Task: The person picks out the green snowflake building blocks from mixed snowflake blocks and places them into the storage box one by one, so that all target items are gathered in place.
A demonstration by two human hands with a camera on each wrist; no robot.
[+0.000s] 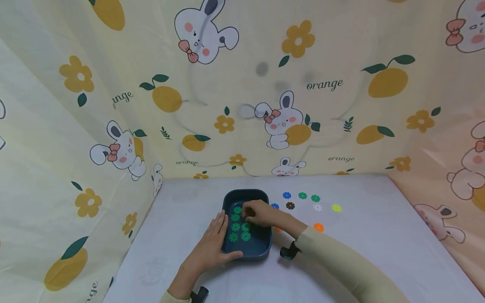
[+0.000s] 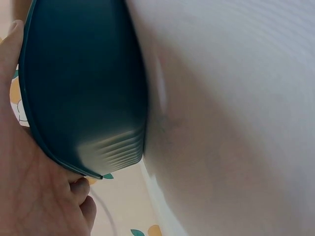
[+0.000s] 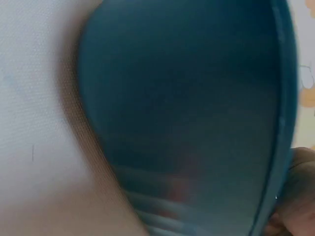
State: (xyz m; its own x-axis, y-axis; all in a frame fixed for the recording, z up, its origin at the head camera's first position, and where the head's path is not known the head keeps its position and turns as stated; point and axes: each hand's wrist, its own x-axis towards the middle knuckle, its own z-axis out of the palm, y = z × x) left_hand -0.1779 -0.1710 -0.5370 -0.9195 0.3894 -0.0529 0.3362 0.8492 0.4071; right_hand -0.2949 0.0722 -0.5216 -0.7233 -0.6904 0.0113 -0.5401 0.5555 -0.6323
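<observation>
Most Were In, 2 Lay Outside

At least 6 green flower pieces (image 1: 235, 227) lay in the dark tray (image 1: 259, 247). The right hand (image 1: 261, 213) curled over them, any hold hidden. The left hand (image 1: 210, 244), fingers fairly straight, rested against the rim. Beyond, 2 loose green pieces (image 1: 315, 198) lay among other colours; placing greens looked well along, those 2 perhaps left.

A flat table with a white surface (image 1: 341, 261) is carrying a dark blue-green rectangular tray with rounded corners (image 1: 261, 242). To the right of it, small flat flower-shaped pieces are lying directly on the table: two blue pieces (image 1: 286, 195), two green pieces (image 1: 302, 195), one brown piece (image 1: 290, 205), one white piece (image 1: 317, 207), one yellow piece (image 1: 337, 208) and two orange pieces (image 1: 318, 227), one orange showing only partly.
</observation>
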